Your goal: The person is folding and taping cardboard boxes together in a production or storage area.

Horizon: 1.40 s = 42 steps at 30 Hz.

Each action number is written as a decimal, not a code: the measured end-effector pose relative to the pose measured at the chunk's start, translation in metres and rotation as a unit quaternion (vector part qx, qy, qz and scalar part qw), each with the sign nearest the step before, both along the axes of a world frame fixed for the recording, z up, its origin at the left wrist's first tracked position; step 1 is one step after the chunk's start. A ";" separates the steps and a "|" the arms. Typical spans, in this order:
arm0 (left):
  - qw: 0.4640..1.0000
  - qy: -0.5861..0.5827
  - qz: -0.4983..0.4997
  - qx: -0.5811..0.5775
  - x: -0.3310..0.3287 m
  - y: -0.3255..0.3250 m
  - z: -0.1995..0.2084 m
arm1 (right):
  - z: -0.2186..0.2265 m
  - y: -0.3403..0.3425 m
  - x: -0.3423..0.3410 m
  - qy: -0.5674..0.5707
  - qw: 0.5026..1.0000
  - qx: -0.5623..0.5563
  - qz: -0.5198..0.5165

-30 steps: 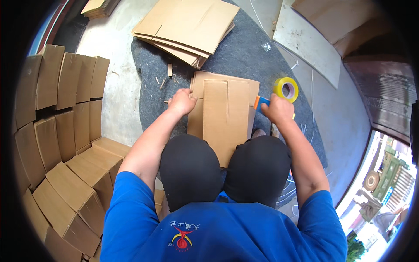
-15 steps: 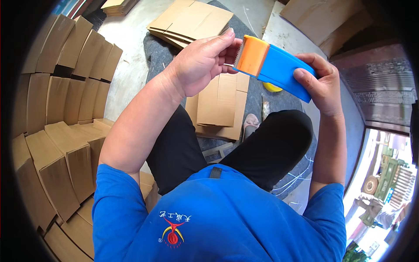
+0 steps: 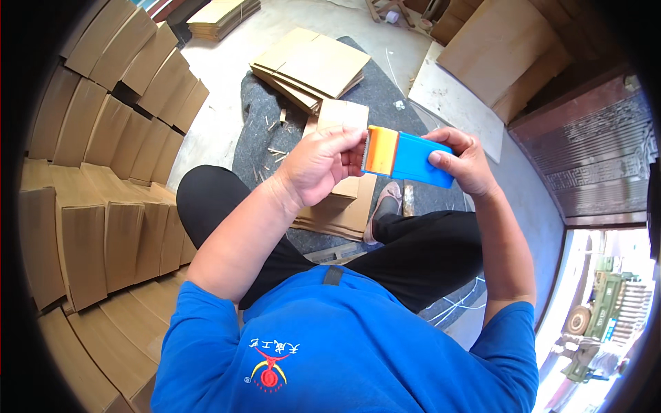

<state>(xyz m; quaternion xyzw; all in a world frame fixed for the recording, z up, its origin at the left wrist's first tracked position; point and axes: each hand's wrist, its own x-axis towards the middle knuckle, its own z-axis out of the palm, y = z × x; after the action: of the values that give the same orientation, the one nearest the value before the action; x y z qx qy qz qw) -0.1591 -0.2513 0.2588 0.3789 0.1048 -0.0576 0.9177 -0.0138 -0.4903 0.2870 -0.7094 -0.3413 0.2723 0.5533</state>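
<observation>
In my right hand (image 3: 463,164) is a blue tape dispenser (image 3: 423,160), its thumb on top and its fingers around the far side. The dispenser is held level above my lap, and its orange front end carries a toothed blade on the left. My left hand (image 3: 323,164) is at that blade, thumb and fingertips bent together against it. What those fingertips pinch, if anything, is too small to make out. Below both hands, between my legs, a cardboard box (image 3: 354,112) rests on flat cardboard (image 3: 334,224), partly hidden by my left hand and the dispenser.
A stack of flattened cardboard (image 3: 313,60) lies beyond the box on a dark mat (image 3: 258,103). Rows of cardboard boxes (image 3: 82,241) rise along my left. Boards (image 3: 492,51) lean at the far right. White strapping (image 3: 454,303) lies by my right leg.
Both hands and the tape dispenser are lower and nearer to me in the picture, and the dispenser has turned more level. My view has shifted, and my left knee now spreads further left.
</observation>
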 end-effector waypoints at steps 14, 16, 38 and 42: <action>0.901 0.320 0.139 0.257 -0.031 0.072 -0.150 | -0.081 0.016 0.002 -0.045 0.959 -0.278 0.020; 0.866 0.312 0.192 0.339 -0.019 0.071 -0.158 | -0.088 0.021 0.001 -0.036 0.962 -0.270 0.009; 0.845 0.421 0.283 0.173 -0.023 0.026 -0.251 | -0.142 0.015 0.013 0.036 0.960 -0.276 0.029; 0.697 0.157 0.296 0.634 -0.030 0.032 -0.231 | -0.140 0.013 0.011 0.036 0.958 -0.285 0.027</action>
<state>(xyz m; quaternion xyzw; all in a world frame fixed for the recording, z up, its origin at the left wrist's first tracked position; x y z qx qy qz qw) -0.1886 -0.2190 0.0282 0.8059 0.3656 0.2384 0.4001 -0.0027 -0.4775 0.1467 -0.8177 -0.2491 0.3983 0.3326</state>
